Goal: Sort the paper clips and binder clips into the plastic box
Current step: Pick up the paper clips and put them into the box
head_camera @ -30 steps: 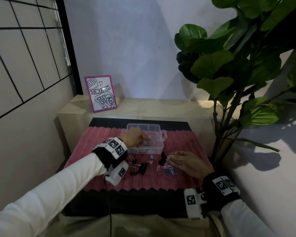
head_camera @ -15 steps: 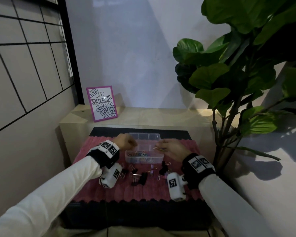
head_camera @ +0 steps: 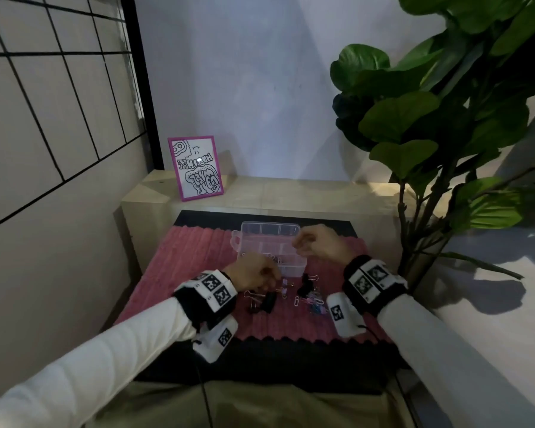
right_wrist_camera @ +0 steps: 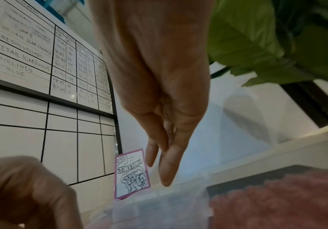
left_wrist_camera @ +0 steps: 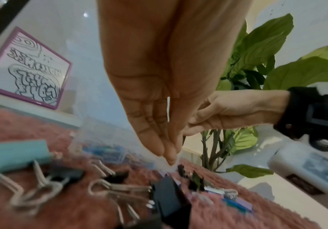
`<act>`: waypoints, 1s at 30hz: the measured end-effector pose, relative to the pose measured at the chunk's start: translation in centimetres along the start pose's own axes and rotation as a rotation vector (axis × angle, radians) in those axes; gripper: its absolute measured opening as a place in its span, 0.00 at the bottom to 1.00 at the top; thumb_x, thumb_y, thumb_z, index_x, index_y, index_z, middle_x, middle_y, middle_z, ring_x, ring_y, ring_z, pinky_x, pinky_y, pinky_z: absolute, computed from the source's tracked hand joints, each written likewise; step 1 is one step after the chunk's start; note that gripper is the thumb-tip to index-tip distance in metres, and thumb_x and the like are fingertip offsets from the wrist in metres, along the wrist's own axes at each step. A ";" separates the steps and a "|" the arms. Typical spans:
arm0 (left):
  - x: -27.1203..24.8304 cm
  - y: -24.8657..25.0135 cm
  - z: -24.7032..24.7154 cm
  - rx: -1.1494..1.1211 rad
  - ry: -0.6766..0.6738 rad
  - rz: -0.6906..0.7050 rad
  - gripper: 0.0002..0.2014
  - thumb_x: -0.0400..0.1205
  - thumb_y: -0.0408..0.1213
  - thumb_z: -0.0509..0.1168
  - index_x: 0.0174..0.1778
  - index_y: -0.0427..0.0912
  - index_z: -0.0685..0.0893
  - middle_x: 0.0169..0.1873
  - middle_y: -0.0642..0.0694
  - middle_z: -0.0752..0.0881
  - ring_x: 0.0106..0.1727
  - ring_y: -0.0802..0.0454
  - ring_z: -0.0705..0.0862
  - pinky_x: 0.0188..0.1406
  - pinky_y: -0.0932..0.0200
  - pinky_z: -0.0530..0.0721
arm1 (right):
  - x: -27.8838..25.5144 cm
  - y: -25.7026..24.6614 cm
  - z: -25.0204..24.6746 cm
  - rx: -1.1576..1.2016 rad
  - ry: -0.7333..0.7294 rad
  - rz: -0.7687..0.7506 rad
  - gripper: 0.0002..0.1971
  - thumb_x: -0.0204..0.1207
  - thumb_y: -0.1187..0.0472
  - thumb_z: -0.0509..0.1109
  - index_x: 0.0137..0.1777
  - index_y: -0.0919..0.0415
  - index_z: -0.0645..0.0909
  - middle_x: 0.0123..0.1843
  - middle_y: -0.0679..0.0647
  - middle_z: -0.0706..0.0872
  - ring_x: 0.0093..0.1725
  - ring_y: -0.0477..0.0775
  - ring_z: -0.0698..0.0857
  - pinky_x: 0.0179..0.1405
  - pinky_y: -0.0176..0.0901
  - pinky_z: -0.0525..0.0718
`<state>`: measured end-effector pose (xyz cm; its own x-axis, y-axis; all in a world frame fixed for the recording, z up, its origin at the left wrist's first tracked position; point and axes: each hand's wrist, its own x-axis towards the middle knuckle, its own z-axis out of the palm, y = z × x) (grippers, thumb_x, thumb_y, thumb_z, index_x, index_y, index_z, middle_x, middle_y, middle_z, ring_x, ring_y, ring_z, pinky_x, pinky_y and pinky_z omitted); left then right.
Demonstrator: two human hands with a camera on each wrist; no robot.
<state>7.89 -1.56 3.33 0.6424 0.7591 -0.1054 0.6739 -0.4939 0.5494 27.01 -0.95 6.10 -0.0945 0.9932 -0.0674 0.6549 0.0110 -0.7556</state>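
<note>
The clear plastic box [head_camera: 260, 231] stands on the pink mat [head_camera: 183, 267], with several clips in its near compartments. My right hand [head_camera: 295, 244] hovers over the box's right side, thumb and fingertips pinched together [right_wrist_camera: 165, 173]; a thin dark sliver hangs under that pinch [left_wrist_camera: 183, 139]. My left hand [head_camera: 274, 278] is low at the box's near left corner, above the loose clips. Its fingers [left_wrist_camera: 169, 156] point down and a thin white paper clip [left_wrist_camera: 168, 108] sits between thumb and fingers. Black binder clips [head_camera: 269, 301], a lilac one [head_camera: 284, 284] and paper clips [head_camera: 314, 304] lie on the mat.
A pink-framed drawing [head_camera: 196, 168] leans on the pale ledge [head_camera: 291, 193] behind the mat. A large leafy plant [head_camera: 430, 134] crowds the right side. A gridded whiteboard [head_camera: 44, 103] fills the left wall. A teal binder clip [left_wrist_camera: 12, 155] lies left of the pile.
My right hand lifted from the clip pile and travelled up over the box. My left hand drew back from over the box to the mat in front of it.
</note>
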 end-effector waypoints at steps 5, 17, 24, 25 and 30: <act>1.7 1.7 2.5 0.066 -0.033 0.059 0.12 0.80 0.25 0.59 0.55 0.33 0.85 0.52 0.36 0.89 0.49 0.46 0.88 0.46 0.68 0.82 | -4.2 4.0 -1.5 -0.234 -0.041 0.070 0.10 0.74 0.76 0.63 0.49 0.69 0.84 0.43 0.60 0.87 0.33 0.46 0.83 0.28 0.26 0.82; 2.7 3.7 5.4 0.302 -0.070 -0.002 0.26 0.72 0.38 0.72 0.63 0.29 0.73 0.62 0.31 0.77 0.63 0.35 0.77 0.62 0.48 0.76 | -5.3 6.0 2.9 -0.360 -0.101 0.080 0.27 0.64 0.51 0.79 0.57 0.64 0.73 0.50 0.53 0.79 0.48 0.50 0.76 0.39 0.39 0.72; 3.0 2.9 4.0 0.233 -0.121 -0.015 0.13 0.77 0.29 0.65 0.56 0.29 0.82 0.56 0.32 0.85 0.59 0.38 0.82 0.58 0.53 0.77 | -4.5 6.0 2.1 -0.216 -0.073 0.163 0.06 0.69 0.64 0.75 0.39 0.66 0.82 0.31 0.55 0.83 0.27 0.46 0.80 0.23 0.30 0.78; 3.0 2.4 3.9 0.199 -0.149 -0.006 0.13 0.74 0.28 0.68 0.54 0.30 0.82 0.56 0.34 0.85 0.59 0.39 0.82 0.57 0.55 0.77 | -4.6 6.1 1.6 -0.159 -0.056 0.177 0.05 0.71 0.66 0.74 0.43 0.68 0.83 0.29 0.53 0.83 0.26 0.45 0.81 0.22 0.28 0.79; 2.5 1.2 3.1 0.052 -0.190 0.020 0.13 0.71 0.28 0.72 0.52 0.33 0.84 0.54 0.36 0.87 0.50 0.49 0.82 0.49 0.63 0.78 | -5.0 7.5 -0.4 0.034 0.053 0.179 0.01 0.72 0.69 0.72 0.40 0.65 0.85 0.32 0.58 0.85 0.30 0.50 0.85 0.23 0.28 0.82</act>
<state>11.44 -1.52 1.12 0.7102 0.6573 -0.2522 0.6747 -0.5332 0.5104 32.74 -5.75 1.02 0.0613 0.9837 -0.1688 0.6323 -0.1692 -0.7561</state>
